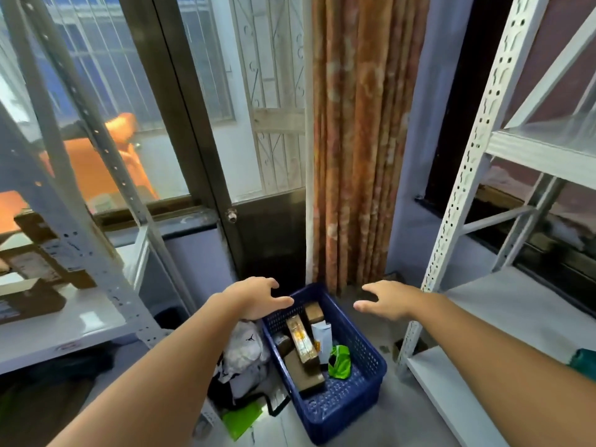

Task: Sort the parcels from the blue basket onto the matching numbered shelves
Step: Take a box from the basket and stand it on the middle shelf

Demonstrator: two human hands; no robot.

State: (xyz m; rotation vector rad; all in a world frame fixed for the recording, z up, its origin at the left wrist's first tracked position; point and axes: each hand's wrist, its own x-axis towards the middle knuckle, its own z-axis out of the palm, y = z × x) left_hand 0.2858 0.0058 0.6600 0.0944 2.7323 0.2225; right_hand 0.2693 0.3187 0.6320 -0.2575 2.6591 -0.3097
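The blue basket [351, 401] stands on the floor between two shelving units. Inside it lie several parcels: a long brown taped box [301, 340], a flat brown box [303, 372], a small brown box [314, 311], a white packet [323, 337] and a green bag [340, 362]. My left hand [254, 298] hovers over the basket's far left corner, fingers spread and holding nothing. My right hand [387, 301] hovers to the right of the basket's far end, also spread and holding nothing.
A white metal shelf unit [477, 317] rises on the right with a teal item [583, 362] on its low shelf. The left shelf unit [80, 321] holds brown parcels [29, 301]. White and green bags [245, 353] lie left of the basket. A door and curtain stand behind.
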